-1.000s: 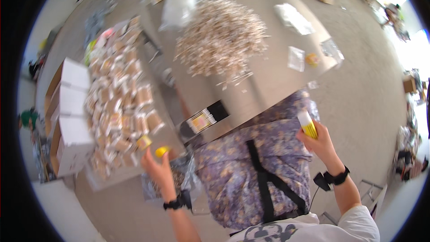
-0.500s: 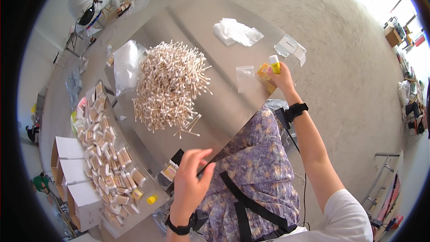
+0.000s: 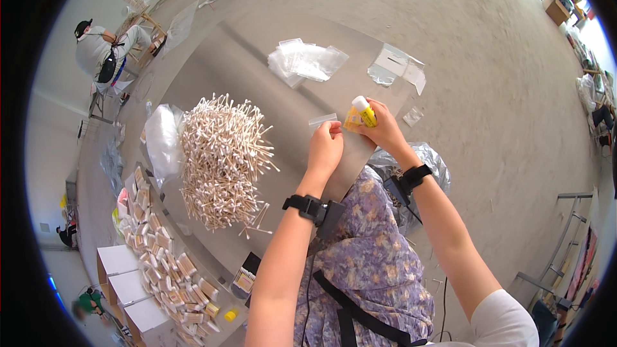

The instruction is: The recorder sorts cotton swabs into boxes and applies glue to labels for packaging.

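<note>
Head view: the right hand (image 3: pixel 385 130) has its grip clamped on a yellow, white-ended cylindrical tube (image 3: pixel 368 116), beside a yellow printed piece (image 3: pixel 351 119). The left hand (image 3: pixel 326 150) is at a clear plastic bag (image 3: pixel 322 119) over the grey surface (image 3: pixel 289 106); whether its grip pinches, I cannot tell.

Bright light pours in at upper right, where glare bleaches the far floor (image 3: pixel 475 90) white. Soft dark bands cross the dully shining tabletop (image 3: pixel 218 71); the fingers (image 3: pixel 332 128) are fairly crisp, while fisheye distortion bends straight edges toward a black rim.
</note>
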Demonstrator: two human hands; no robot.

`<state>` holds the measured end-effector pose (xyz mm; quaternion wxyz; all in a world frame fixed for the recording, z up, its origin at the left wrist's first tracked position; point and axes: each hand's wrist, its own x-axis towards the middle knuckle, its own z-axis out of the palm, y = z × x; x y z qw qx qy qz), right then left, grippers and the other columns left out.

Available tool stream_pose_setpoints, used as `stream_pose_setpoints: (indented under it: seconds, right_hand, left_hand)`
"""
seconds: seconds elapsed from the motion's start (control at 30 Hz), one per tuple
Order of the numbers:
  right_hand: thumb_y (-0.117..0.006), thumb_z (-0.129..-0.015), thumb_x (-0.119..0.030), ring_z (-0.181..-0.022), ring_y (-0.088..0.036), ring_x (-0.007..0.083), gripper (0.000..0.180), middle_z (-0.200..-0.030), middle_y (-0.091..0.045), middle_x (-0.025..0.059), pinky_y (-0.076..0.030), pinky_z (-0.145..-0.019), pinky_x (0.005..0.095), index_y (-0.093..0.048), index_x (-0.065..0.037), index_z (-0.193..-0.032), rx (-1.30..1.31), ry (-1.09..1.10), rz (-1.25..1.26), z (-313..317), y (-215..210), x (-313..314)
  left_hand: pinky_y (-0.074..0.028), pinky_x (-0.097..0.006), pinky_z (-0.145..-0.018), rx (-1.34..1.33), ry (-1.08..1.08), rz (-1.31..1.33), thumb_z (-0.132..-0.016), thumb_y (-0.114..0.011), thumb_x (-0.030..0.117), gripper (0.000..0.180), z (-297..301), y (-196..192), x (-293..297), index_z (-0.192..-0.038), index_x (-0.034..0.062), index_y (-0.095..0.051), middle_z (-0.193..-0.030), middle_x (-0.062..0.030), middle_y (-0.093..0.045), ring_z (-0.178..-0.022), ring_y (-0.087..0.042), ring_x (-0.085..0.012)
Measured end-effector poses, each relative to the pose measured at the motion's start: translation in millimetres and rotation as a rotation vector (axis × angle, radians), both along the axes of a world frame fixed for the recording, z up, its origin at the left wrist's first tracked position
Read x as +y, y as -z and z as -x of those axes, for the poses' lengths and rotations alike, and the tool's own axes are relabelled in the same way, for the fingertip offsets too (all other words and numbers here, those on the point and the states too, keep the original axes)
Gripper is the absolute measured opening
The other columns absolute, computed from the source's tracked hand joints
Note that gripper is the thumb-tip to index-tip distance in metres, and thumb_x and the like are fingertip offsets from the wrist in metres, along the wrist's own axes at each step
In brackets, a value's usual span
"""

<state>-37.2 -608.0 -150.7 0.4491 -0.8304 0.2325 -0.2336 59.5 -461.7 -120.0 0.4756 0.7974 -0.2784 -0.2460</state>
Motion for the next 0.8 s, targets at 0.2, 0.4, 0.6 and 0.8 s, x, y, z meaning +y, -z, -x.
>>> stream_pose_setpoints:
  seconds: [0.2,0.4,0.6,0.8]
  right_hand:
    - [-0.075,-0.068,-0.007,-0.124,-0.044,0.0312,0.055,-0.131,-0.05,0.0165,-0.038,-0.102,0.0362,-0.053,0.001,-0.118,-0.003,-0.024,0.01,8.8,6.6,-8.5]
    - [-0.074,-0.066,-0.006,-0.123,-0.044,0.0361,0.047,-0.127,-0.051,0.0226,-0.038,-0.102,0.0388,-0.054,0.004,-0.107,-0.06,-0.045,0.059,-0.5,1.3,-2.9]
    - [-0.075,-0.063,-0.005,-0.122,-0.046,0.036,0.049,-0.126,-0.052,0.022,-0.039,-0.102,0.0387,-0.055,0.004,-0.108,-0.075,-0.042,0.058,0.8,1.5,-2.7]
    - [-0.074,-0.063,-0.003,-0.122,-0.045,0.0358,0.048,-0.126,-0.053,0.0217,-0.039,-0.102,0.0385,-0.055,0.004,-0.107,-0.085,-0.042,0.034,2.9,-1.7,-2.8]
  left_hand:
    - [-0.05,-0.035,-0.08,-0.199,-0.09,-0.136,-0.081,-0.054,0.001,0.024,14.3,18.5,-31.1,-0.103,-0.003,-0.061,-0.098,-0.0147,-0.064,-0.088,-0.063,-0.0253]
    - [-0.05,-0.034,-0.076,0.164,-0.141,-0.146,-0.074,-0.055,0.0,0.022,-13.2,24.4,-38.6,-0.093,-0.0051,-0.064,-0.095,-0.019,-0.065,-0.087,-0.064,-0.025]
    - [-0.045,-0.024,-0.053,0.296,-0.184,-0.143,-0.074,-0.06,-0.003,0.016,-11.8,24.5,-44.4,-0.09,-0.0019,-0.063,-0.076,-0.0068,-0.064,-0.06,-0.059,-0.0105]
    - [-0.051,-0.035,-0.075,0.012,-0.228,-0.209,-0.077,-0.059,0.005,0.017,2.2,8.0,-44.4,-0.094,-0.0005,-0.059,-0.086,-0.0152,-0.067,-0.083,-0.066,-0.0273]
